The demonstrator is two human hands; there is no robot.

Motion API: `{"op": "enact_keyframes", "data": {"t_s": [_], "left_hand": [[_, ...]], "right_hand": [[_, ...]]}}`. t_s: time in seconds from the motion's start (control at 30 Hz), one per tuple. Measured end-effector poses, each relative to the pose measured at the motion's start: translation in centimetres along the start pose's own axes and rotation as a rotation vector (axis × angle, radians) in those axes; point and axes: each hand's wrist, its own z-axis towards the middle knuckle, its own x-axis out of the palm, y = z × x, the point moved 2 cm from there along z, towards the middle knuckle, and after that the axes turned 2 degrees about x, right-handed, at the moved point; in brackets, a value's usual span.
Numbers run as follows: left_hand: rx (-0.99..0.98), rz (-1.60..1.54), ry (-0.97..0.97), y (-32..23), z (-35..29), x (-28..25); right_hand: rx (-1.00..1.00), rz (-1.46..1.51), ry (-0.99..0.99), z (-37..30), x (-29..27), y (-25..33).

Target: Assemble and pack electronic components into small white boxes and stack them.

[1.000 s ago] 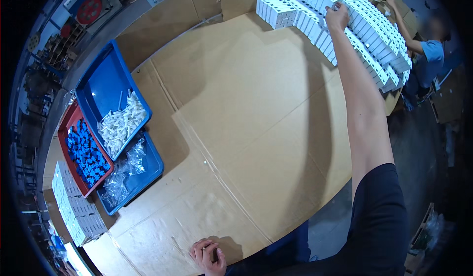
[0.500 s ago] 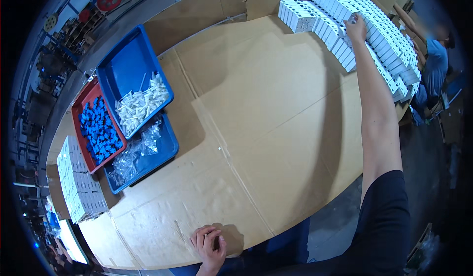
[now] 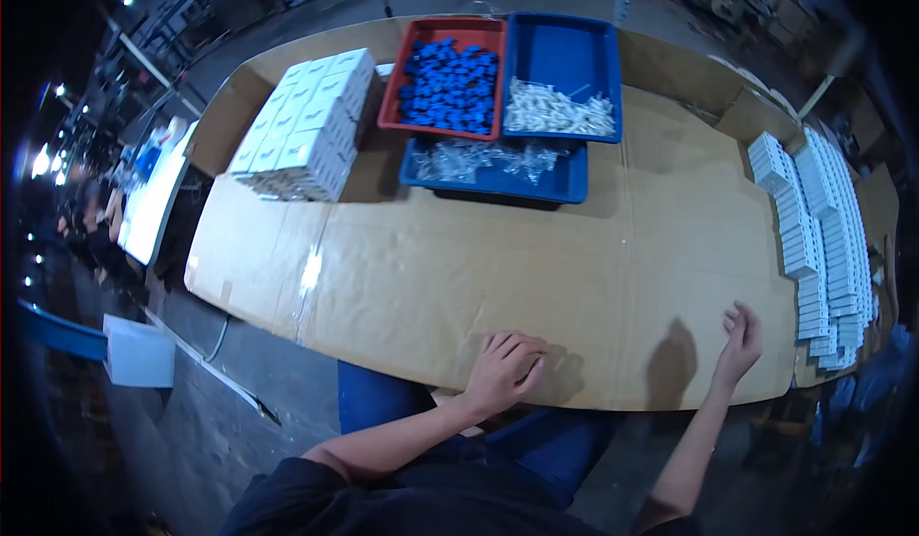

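Note:
My left hand [image 3: 504, 373] rests near the front edge of the cardboard-covered table [image 3: 459, 268]. Its fingers are loosely curled, with a gap at the thumb and nothing visible in it. My right hand [image 3: 739, 347] is over the table's right part, fingers bent and a little apart, and I see nothing held. Closest to it are long rows of small white block-shaped pieces [image 3: 806, 249] packed along the right edge.
White boxes [image 3: 306, 124] are stacked at the far left. Beside them are a red tray [image 3: 391, 105] of blue parts [image 3: 445, 86], a blue tray [image 3: 560, 48] of white parts [image 3: 560, 110], and a lower blue tray [image 3: 574, 187] with clear plastic bags [image 3: 488, 161].
The view has turned left. My right hand has come back from the rows of white pieces towards me. My left hand stays at the front edge, still loosely curled.

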Motion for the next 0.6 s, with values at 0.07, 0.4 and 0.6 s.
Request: {"op": "enact_keyframes", "data": {"t_s": [0.07,0.4,0.6], "left_hand": [[0.0,-0.028,-0.007,0.2,-0.4,-0.4],[-0.176,-0.685,0.064,0.0,-4.2,-5.6],[-0.218,-0.56,0.072,5.0,-8.5,-15.4]], "right_hand": [[-0.014,-0.017,-0.003,-6.2,1.3,0.6],[-0.042,0.099,0.201,-27.4,12.0,7.1],[-0.071,0.044,0.462,-30.8,17.3,13.1]]}}
